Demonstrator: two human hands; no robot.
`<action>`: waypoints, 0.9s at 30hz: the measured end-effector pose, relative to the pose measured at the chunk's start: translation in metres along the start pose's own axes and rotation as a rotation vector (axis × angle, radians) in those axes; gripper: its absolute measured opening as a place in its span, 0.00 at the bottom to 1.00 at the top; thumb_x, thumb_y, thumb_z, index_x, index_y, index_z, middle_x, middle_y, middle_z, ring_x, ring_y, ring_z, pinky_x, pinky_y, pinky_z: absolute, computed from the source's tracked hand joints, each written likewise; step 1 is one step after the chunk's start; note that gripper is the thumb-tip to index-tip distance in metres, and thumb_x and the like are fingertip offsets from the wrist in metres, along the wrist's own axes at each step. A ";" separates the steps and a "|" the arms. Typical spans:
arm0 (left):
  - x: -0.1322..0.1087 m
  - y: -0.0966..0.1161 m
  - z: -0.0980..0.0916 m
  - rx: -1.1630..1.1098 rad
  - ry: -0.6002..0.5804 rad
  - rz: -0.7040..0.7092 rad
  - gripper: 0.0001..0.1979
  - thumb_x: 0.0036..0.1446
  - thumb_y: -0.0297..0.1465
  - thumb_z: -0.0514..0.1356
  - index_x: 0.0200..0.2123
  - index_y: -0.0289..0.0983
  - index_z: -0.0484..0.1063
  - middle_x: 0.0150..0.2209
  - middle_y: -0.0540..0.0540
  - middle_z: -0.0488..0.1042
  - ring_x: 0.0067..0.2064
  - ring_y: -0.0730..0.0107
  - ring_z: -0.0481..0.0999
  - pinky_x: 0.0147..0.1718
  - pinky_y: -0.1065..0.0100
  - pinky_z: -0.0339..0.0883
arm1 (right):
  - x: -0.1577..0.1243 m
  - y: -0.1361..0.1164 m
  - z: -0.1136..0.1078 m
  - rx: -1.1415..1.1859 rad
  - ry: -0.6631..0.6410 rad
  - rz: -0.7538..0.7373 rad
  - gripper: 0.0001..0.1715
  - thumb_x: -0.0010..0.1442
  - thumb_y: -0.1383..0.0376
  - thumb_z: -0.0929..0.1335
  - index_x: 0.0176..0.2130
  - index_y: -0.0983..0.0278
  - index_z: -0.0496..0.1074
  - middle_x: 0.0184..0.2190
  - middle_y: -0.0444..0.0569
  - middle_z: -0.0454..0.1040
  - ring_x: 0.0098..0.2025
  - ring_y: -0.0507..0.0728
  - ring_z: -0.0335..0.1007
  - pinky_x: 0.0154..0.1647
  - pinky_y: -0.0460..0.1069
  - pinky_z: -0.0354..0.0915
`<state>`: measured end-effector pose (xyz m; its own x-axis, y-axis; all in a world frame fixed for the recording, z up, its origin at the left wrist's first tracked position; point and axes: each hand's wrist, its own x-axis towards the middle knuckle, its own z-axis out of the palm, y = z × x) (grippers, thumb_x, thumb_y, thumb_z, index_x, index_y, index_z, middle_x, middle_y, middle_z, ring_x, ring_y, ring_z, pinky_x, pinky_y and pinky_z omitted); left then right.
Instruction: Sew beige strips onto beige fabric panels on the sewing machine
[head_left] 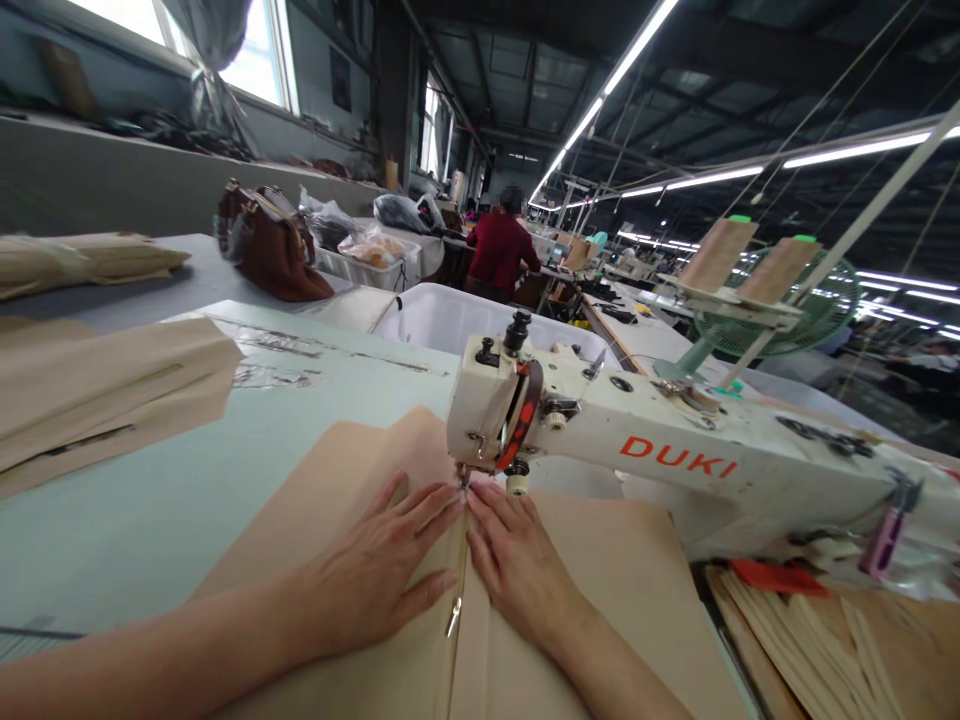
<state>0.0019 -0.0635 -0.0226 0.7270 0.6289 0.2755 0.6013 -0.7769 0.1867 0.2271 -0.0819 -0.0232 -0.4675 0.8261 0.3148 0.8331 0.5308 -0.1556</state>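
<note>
A large beige fabric panel (600, 560) lies under the needle of a white sewing machine (585, 430). Down its middle runs a zipper (454, 660) with a metal pull (453, 617). My left hand (397, 555) rests flat on the panel to the left of the zipper, fingers spread, tips close to the presser foot (463, 478). On the zipper's right side my right hand (517, 555) also lies flat, its fingertips near the foot. Both palms press on the fabric and neither hand grips anything.
More beige pieces (112, 390) lie at the left. Behind are a brown handbag (274, 245) and a white bin (427, 310). Thread cones (716, 255) and a green fan (825, 300) stand at right. Pink snips (887, 535) hang on the machine. A person in dark red (501, 248) sits ahead.
</note>
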 end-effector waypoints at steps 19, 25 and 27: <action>-0.116 0.106 0.004 0.248 0.209 0.097 0.37 0.60 0.36 0.61 0.68 0.31 0.55 0.69 0.39 0.57 0.71 0.54 0.51 0.70 0.56 0.37 | -0.160 -0.110 0.006 0.781 -0.009 0.453 0.24 0.64 0.45 0.67 0.45 0.60 0.78 0.31 0.50 0.79 0.33 0.60 0.78 0.35 0.50 0.73; -0.126 0.114 0.031 0.317 0.301 0.166 0.35 0.57 0.16 0.51 0.68 0.35 0.57 0.64 0.44 0.67 0.68 0.62 0.61 0.71 0.51 0.33 | -0.147 -0.127 0.018 1.465 -0.151 0.570 0.47 0.59 0.31 0.59 0.43 0.70 0.74 0.28 0.54 0.76 0.27 0.58 0.77 0.32 0.52 0.73; -0.125 0.114 0.018 0.225 0.324 0.164 0.37 0.57 0.14 0.48 0.69 0.36 0.55 0.63 0.45 0.68 0.67 0.65 0.62 0.71 0.53 0.39 | -0.145 -0.131 -0.001 1.390 -0.122 0.577 0.43 0.65 0.35 0.56 0.41 0.70 0.74 0.27 0.53 0.76 0.22 0.55 0.73 0.28 0.50 0.72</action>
<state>-0.0145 -0.2300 -0.0522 0.6991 0.4278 0.5730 0.5698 -0.8174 -0.0850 0.1858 -0.2713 -0.0474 -0.2626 0.9509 -0.1640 0.0041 -0.1689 -0.9856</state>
